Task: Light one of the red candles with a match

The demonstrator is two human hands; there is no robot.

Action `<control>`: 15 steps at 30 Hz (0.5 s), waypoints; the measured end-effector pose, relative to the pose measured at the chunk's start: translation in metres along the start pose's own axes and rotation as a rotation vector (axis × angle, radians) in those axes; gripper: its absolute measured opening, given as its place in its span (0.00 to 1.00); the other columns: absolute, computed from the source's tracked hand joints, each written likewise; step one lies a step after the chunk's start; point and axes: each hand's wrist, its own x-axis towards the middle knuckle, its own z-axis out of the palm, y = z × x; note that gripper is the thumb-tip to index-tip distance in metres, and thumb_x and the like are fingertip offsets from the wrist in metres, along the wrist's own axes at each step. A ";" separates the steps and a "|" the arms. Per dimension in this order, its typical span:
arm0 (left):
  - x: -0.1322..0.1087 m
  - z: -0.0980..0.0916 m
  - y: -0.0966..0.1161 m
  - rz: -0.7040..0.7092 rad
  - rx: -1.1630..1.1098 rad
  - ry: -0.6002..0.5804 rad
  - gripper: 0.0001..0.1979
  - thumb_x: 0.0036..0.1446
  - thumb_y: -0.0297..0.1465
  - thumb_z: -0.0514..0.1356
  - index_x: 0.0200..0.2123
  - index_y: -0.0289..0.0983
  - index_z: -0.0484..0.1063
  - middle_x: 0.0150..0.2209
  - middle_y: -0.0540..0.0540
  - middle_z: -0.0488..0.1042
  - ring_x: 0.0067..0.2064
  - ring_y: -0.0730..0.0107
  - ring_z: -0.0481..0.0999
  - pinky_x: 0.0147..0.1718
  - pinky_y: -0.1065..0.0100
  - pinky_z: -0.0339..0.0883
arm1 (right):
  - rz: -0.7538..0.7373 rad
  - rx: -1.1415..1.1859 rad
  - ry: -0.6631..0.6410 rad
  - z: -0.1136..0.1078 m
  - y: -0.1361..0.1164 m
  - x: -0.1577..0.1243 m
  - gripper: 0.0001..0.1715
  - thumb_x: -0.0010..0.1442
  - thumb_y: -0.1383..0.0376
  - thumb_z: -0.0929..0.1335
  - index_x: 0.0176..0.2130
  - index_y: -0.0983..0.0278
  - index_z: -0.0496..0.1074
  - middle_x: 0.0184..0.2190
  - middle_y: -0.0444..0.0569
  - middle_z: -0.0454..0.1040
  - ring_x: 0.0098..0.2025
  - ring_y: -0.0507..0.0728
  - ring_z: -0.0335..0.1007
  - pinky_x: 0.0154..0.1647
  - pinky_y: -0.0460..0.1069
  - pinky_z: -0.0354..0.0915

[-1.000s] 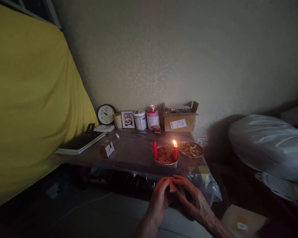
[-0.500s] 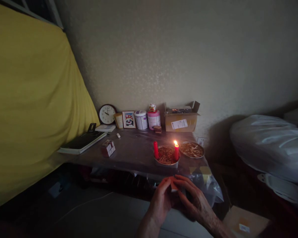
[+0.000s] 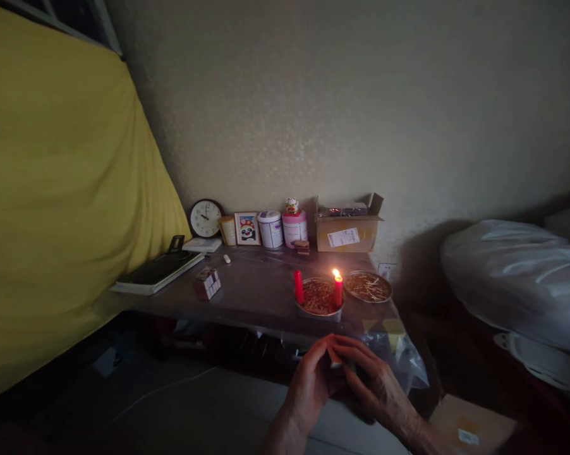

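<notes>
My left hand (image 3: 305, 382) and my right hand (image 3: 374, 381) are closed together around a small reddish box, by its look a matchbox (image 3: 331, 349), in front of the table's near edge. Their fingers hide most of it. Just beyond stands a round tin tray (image 3: 319, 314) filled with brown grains. Two red candles stand upright in it: the left candle (image 3: 299, 287) is unlit, the right candle (image 3: 338, 294) burns with a small flame. Beside it, a second round tray (image 3: 382, 297) holds several thin pale sticks over brown grains.
Along the wall stand a clock (image 3: 206, 218), a framed panda picture (image 3: 248, 228), two canisters and an open cardboard box (image 3: 344, 237). A puzzle cube (image 3: 208, 284) and a dark book (image 3: 159, 273) lie left. Clear plastic (image 3: 411, 370) hangs off the table's right corner, above another box (image 3: 469, 423).
Almost nothing differs. My hands stay around the matchbox with only a slight shift of the fingers, and the right candle keeps burning.
</notes>
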 end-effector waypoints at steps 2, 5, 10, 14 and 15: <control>0.000 0.000 0.000 -0.002 -0.008 -0.008 0.13 0.55 0.35 0.57 0.42 0.35 0.71 0.38 0.45 0.74 0.34 0.69 0.72 0.35 0.67 0.64 | -0.017 -0.014 -0.002 0.000 0.001 0.000 0.18 0.58 0.68 0.61 0.49 0.61 0.68 0.55 0.54 0.64 0.55 0.59 0.63 0.54 0.54 0.62; 0.001 0.000 -0.001 0.003 -0.009 -0.028 0.14 0.55 0.35 0.57 0.43 0.36 0.70 0.38 0.45 0.73 0.33 0.69 0.73 0.33 0.67 0.64 | -0.024 -0.042 -0.009 0.001 0.002 -0.001 0.19 0.58 0.69 0.61 0.50 0.60 0.67 0.55 0.53 0.63 0.55 0.58 0.63 0.54 0.53 0.63; 0.003 -0.003 -0.005 -0.008 -0.026 0.013 0.17 0.55 0.36 0.57 0.47 0.37 0.68 0.37 0.45 0.73 0.33 0.69 0.73 0.33 0.66 0.64 | -0.028 -0.106 0.000 0.003 0.002 -0.002 0.19 0.59 0.69 0.61 0.50 0.60 0.67 0.55 0.52 0.63 0.54 0.57 0.64 0.53 0.51 0.64; 0.004 -0.004 -0.007 -0.019 -0.018 0.007 0.16 0.54 0.37 0.58 0.46 0.38 0.68 0.37 0.46 0.73 0.33 0.69 0.72 0.32 0.67 0.63 | -0.035 -0.142 0.000 0.003 0.000 -0.002 0.19 0.59 0.70 0.61 0.50 0.60 0.66 0.55 0.52 0.64 0.54 0.56 0.64 0.53 0.51 0.64; 0.003 -0.004 -0.007 -0.019 -0.015 0.005 0.16 0.54 0.37 0.58 0.45 0.38 0.68 0.38 0.45 0.73 0.33 0.69 0.72 0.31 0.67 0.63 | -0.034 -0.149 0.001 0.003 0.000 -0.002 0.19 0.59 0.69 0.61 0.50 0.59 0.66 0.54 0.52 0.64 0.53 0.55 0.65 0.52 0.50 0.65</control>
